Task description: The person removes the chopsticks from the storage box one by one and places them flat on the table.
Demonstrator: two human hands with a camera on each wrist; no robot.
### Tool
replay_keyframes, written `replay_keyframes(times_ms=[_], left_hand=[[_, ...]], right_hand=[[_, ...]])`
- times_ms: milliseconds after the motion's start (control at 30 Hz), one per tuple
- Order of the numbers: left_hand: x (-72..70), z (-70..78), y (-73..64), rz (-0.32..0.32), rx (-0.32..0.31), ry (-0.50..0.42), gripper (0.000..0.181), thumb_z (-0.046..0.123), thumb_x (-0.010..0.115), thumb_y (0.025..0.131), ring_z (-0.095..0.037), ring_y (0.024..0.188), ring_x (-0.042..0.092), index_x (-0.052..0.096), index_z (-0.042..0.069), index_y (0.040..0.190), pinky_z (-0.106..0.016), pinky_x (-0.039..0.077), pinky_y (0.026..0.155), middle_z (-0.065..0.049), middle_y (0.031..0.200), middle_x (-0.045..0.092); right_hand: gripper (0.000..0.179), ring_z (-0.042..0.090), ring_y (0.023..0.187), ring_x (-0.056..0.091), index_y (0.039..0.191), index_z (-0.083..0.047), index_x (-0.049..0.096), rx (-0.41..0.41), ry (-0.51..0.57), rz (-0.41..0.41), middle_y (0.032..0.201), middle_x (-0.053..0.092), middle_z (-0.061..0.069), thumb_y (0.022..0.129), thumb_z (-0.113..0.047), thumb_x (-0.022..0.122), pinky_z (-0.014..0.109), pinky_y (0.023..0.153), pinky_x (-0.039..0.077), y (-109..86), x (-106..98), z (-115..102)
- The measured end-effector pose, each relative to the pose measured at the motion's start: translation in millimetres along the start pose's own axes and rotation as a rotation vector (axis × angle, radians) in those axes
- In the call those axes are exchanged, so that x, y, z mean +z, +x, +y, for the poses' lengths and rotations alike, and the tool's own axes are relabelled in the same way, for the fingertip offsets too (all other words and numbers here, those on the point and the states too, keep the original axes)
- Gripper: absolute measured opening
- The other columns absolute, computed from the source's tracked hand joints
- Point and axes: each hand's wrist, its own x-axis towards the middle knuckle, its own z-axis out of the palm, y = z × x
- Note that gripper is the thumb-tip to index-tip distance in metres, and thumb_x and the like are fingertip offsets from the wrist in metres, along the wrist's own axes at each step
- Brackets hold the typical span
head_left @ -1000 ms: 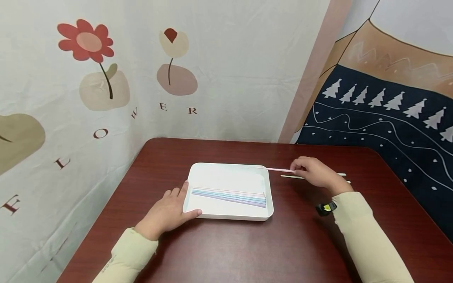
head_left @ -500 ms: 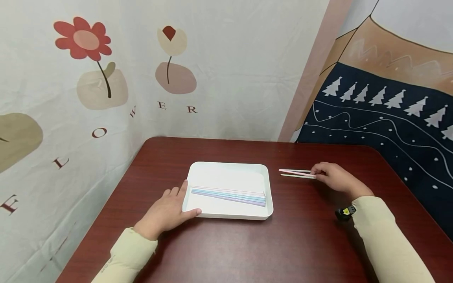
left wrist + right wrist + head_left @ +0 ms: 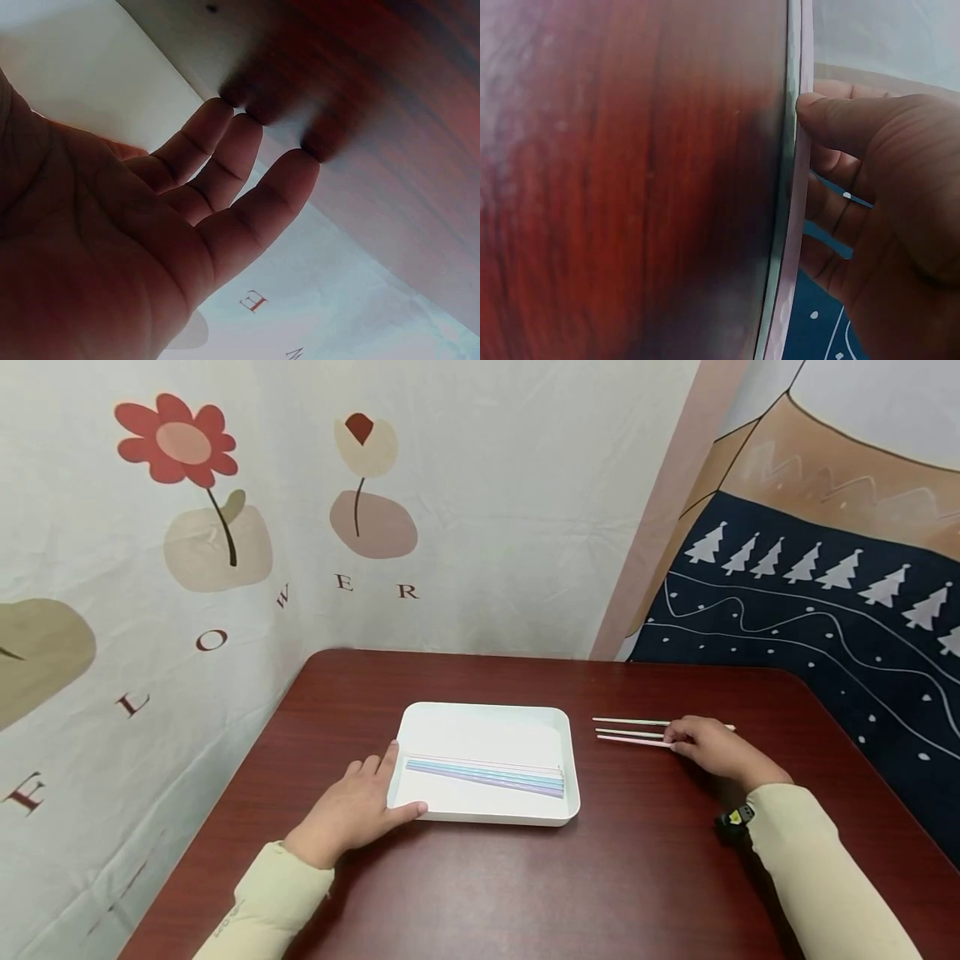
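My right hand (image 3: 712,747) pinches a pink chopstick (image 3: 632,741) between thumb and fingers, low over the table to the right of the tray. Beside it, farther back, lie a green chopstick (image 3: 622,732) and another pale one (image 3: 626,721), roughly parallel. Up close in the right wrist view, the pink chopstick (image 3: 789,262) runs alongside a pale green one (image 3: 776,262). My left hand (image 3: 356,810) rests at the left end of a white tray (image 3: 480,727), fingers extended, thumb on its front rim. Inside the tray, several pink, blue and purple chopsticks (image 3: 487,777) lie side by side.
The dark red wooden table (image 3: 495,893) carries the tray near its middle. Behind it hangs a pale cloth (image 3: 495,527) with flowers and letters, and a navy one (image 3: 817,627) with trees is at the right.
My right hand has moved right, carrying the pink chopstick away from the tray's back right corner, then toward the front of the other two. The left hand and tray have stayed put.
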Motion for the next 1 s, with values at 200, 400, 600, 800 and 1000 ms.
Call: replay_keyframes(times_ms=[200,400,600,800,1000], left_hand=[[-0.2,0.1,-0.5,-0.005,-0.007,-0.001,0.117,0.082,0.046,0.083,-0.043,0.121,0.046,0.021,-0.006,0.155,-0.053,0.043,0.094,-0.024,0.133,0.049],[-0.2,0.1,-1.0,0.000,-0.004,0.003,0.117,0.082,0.046,0.083,-0.042,0.121,0.046,0.021,-0.006,0.155,-0.052,0.044,0.093,-0.024,0.133,0.049],[-0.6,0.5,-1.3,0.000,-0.005,0.008,0.117,0.082,0.047,0.083,-0.041,0.120,0.046,0.022,-0.007,0.154,-0.052,0.045,0.092,-0.024,0.133,0.050],[-0.5,0.3,-0.8,0.002,-0.005,0.006,0.116,0.082,0.048,0.083,-0.042,0.120,0.046,0.021,-0.006,0.155,-0.052,0.044,0.092,-0.024,0.132,0.050],[0.3,-0.7,-0.8,0.008,-0.006,0.006,0.116,0.082,0.047,0.083,-0.041,0.119,0.046,0.022,-0.006,0.155,-0.052,0.045,0.092,-0.023,0.132,0.050]], right_hand=[[0.016,0.016,0.079,0.050,0.090,-0.015,0.067,-0.002,-0.001,-0.007,0.088,0.060,-0.004,0.093,0.001,0.065,0.038,0.073,0.045,-0.1,0.0,-2.8],[0.016,0.015,0.077,0.049,0.090,-0.014,0.067,0.011,-0.005,-0.022,0.083,0.056,-0.005,0.092,0.002,0.065,0.037,0.071,0.044,0.3,1.4,-3.3],[0.015,0.015,0.075,0.048,0.090,-0.014,0.067,0.021,-0.025,-0.029,0.079,0.054,-0.005,0.091,0.001,0.066,0.038,0.070,0.043,1.3,3.0,-2.6],[0.014,0.015,0.074,0.048,0.091,-0.014,0.067,0.039,-0.015,-0.040,0.079,0.053,-0.005,0.091,0.001,0.066,0.038,0.070,0.043,1.4,3.6,-2.7],[0.014,0.014,0.073,0.048,0.091,-0.014,0.067,0.031,-0.024,-0.042,0.078,0.053,-0.005,0.091,0.000,0.066,0.037,0.069,0.043,1.7,2.9,-2.5]])
